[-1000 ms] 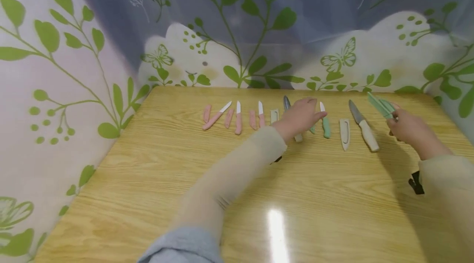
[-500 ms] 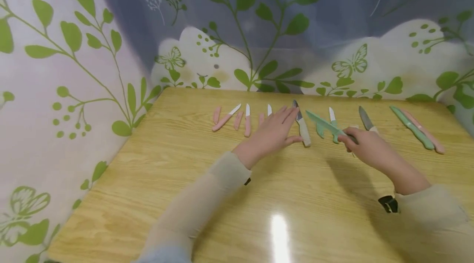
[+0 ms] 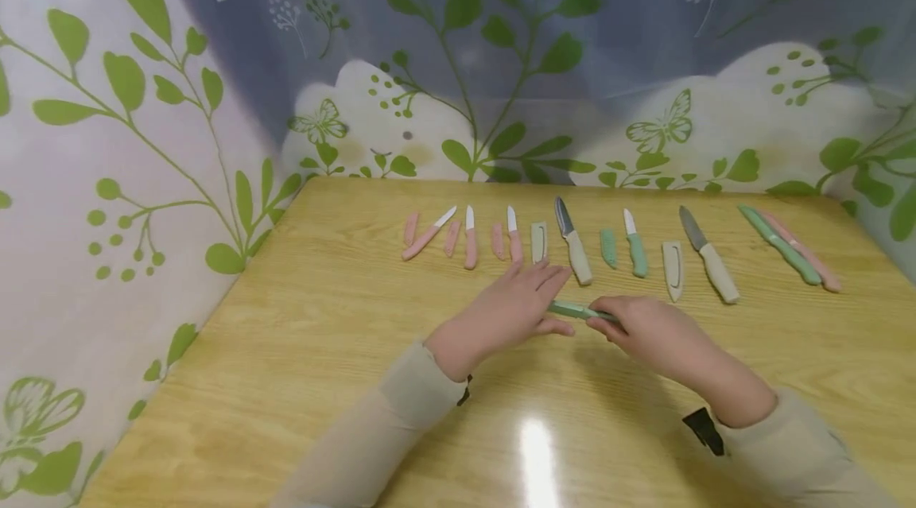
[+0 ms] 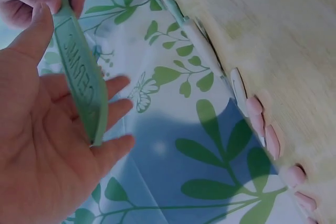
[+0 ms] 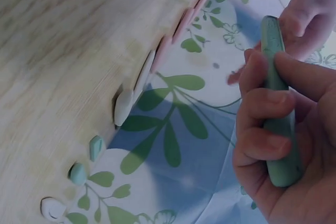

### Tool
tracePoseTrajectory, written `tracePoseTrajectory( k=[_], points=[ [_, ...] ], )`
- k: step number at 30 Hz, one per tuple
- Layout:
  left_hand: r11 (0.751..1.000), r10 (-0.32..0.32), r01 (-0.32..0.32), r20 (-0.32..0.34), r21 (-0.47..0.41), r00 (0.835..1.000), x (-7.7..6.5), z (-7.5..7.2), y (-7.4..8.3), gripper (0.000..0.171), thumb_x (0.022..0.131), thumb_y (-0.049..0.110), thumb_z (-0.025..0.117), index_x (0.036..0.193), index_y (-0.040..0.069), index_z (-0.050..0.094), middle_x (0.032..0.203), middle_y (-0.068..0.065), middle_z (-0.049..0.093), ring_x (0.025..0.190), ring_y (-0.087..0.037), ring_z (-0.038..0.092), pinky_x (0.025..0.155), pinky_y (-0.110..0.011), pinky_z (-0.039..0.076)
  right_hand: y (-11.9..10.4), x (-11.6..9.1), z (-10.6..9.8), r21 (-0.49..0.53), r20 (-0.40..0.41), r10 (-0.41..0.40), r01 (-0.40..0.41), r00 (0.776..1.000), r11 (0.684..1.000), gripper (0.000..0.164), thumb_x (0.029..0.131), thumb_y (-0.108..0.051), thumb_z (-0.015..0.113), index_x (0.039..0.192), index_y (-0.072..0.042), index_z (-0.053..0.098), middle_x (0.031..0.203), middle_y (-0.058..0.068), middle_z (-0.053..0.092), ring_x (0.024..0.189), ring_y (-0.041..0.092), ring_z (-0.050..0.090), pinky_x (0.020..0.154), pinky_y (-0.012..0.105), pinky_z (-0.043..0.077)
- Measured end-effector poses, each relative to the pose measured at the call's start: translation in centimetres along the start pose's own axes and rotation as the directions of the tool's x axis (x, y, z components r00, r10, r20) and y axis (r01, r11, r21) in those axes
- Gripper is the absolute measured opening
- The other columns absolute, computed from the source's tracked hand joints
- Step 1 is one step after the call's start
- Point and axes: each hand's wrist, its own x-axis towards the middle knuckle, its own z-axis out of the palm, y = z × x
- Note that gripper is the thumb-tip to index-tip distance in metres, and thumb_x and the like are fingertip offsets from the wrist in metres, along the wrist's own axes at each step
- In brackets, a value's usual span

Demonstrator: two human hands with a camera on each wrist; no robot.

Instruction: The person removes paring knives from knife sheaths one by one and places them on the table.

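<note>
My right hand [image 3: 665, 341] grips the green handle [image 5: 283, 166] of a knife [image 3: 570, 310], its fingers and thumb wrapped round it in the right wrist view. Over the blade sits a green sheath [image 4: 81, 80] with raised lettering, seen in the left wrist view. My left hand [image 3: 494, 317] has its fingers spread beside the sheath, whose tip overlaps the palm in the left wrist view. Both hands are above the table, just in front of a row of knives. In the head view, my left hand hides the sheath's far end.
Along the table's [image 3: 322, 333] back lie several pink paring knives [image 3: 470, 242], a green paring knife [image 3: 635, 254] beside its sheath [image 3: 608, 248], and two beige knives [image 3: 719, 273] with bare dark blades. At the right, a green knife [image 3: 790, 254] lies against a pink one [image 3: 823, 273].
My right hand has brought the green knife from the right end of the row to the middle front. My left hand has drawn back from the row towards it.
</note>
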Motion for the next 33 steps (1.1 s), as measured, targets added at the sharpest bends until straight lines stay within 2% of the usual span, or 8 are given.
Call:
tracePoseTrajectory(
  k=[3, 6, 11, 14, 18, 21, 28, 33],
  points=[
    [0.999, 0.045, -0.044, -0.016, 0.012, 0.999, -0.2, 0.3, 0.2, 0.063, 0.097, 0.05, 0.047, 0.142, 0.007, 0.046, 0.14, -0.006, 0.055, 0.132, -0.021, 0.049, 0.11, -0.037, 0.038, -0.4, -0.2, 0.2, -0.03, -0.024, -0.026, 0.026, 0.999, 0.999, 0.019, 0.096, -0.02, 0.061, 0.104, -0.005, 0.068, 0.078, -0.004, 0.066, 0.06, 0.003, 0.05, 0.055, 0.025, 0.043],
    [0.998, 0.071, -0.071, -0.017, -0.003, 0.997, -0.3, 0.7, 0.5, 0.052, 0.099, 0.045, 0.047, 0.136, 0.01, 0.054, 0.127, -0.002, 0.064, 0.116, -0.014, 0.061, 0.099, -0.027, 0.047, -0.6, -0.4, 0.3, -0.033, -0.025, -0.026, 0.025, 0.999, 0.999, 0.019, 0.096, -0.02, 0.061, 0.105, -0.005, 0.068, 0.086, 0.0, 0.07, 0.065, 0.006, 0.057, 0.058, 0.027, 0.048],
    [0.997, 0.053, -0.052, 0.007, -0.061, 0.999, -0.4, 1.0, 0.8, 0.038, 0.101, 0.04, 0.045, 0.124, 0.015, 0.062, 0.11, 0.004, 0.071, 0.095, -0.006, 0.067, 0.076, -0.017, 0.052, -0.7, -0.7, 0.2, -0.021, -0.014, -0.016, 0.016, 1.0, 1.0, 0.021, 0.096, -0.021, 0.061, 0.107, -0.005, 0.069, 0.096, 0.005, 0.072, 0.076, 0.013, 0.066, 0.064, 0.031, 0.053],
    [0.996, 0.06, -0.061, -0.008, -0.071, 0.998, -0.5, 1.1, 0.7, 0.03, 0.102, 0.037, 0.045, 0.111, 0.016, 0.065, 0.095, 0.007, 0.07, 0.076, -0.001, 0.063, 0.063, -0.013, 0.046, -0.6, -0.7, 0.2, -0.012, -0.012, -0.019, 0.019, 1.0, 1.0, 0.021, 0.096, -0.022, 0.06, 0.108, -0.005, 0.069, 0.096, 0.004, 0.072, 0.077, 0.014, 0.066, 0.065, 0.032, 0.053],
    [0.995, 0.071, -0.072, -0.012, -0.074, 0.997, -0.5, 1.1, 0.7, 0.026, 0.103, 0.034, 0.046, 0.095, 0.016, 0.063, 0.075, 0.008, 0.061, 0.058, -0.001, 0.046, 0.052, -0.012, 0.036, -0.4, -0.7, 0.4, -0.004, -0.014, -0.033, 0.032, 0.999, 0.999, 0.02, 0.096, -0.022, 0.06, 0.107, -0.007, 0.069, 0.095, 0.002, 0.072, 0.077, 0.012, 0.065, 0.066, 0.032, 0.052],
    [0.995, 0.059, -0.057, 0.016, -0.083, 0.998, -0.5, 1.1, 0.6, 0.026, 0.103, 0.033, 0.046, 0.091, 0.015, 0.061, 0.071, 0.008, 0.056, 0.056, -0.001, 0.042, 0.05, -0.012, 0.034, -0.3, -0.7, 0.5, -0.002, -0.015, -0.048, 0.048, 0.999, 0.999, 0.02, 0.097, -0.023, 0.059, 0.107, -0.008, 0.069, 0.094, 0.0, 0.072, 0.074, 0.008, 0.063, 0.065, 0.03, 0.052],
    [0.994, 0.037, -0.026, 0.098, -0.11, 0.994, -0.6, 0.8, 0.6, 0.026, 0.102, 0.033, 0.046, 0.091, 0.015, 0.061, 0.07, 0.008, 0.054, 0.055, -0.001, 0.042, 0.05, -0.014, 0.035, -0.2, -0.7, 0.7, 0.039, 0.006, -0.058, 0.058, 0.998, 0.998, 0.019, 0.098, -0.023, 0.058, 0.104, -0.01, 0.069, 0.084, -0.006, 0.067, 0.065, -0.001, 0.051, 0.061, 0.026, 0.046],
    [0.991, 0.032, -0.017, 0.109, -0.133, 0.993, -0.5, 0.6, 0.6, 0.025, 0.103, 0.032, 0.046, 0.092, 0.015, 0.061, 0.07, 0.008, 0.051, 0.056, -0.002, 0.04, 0.051, -0.014, 0.035, 0.0, -0.8, 0.6, 0.04, 0.009, -0.054, 0.054, 0.999, 0.998, 0.019, 0.098, -0.022, 0.058, 0.105, -0.009, 0.069, 0.081, -0.005, 0.066, 0.064, -0.001, 0.049, 0.061, 0.026, 0.045]
  ],
)
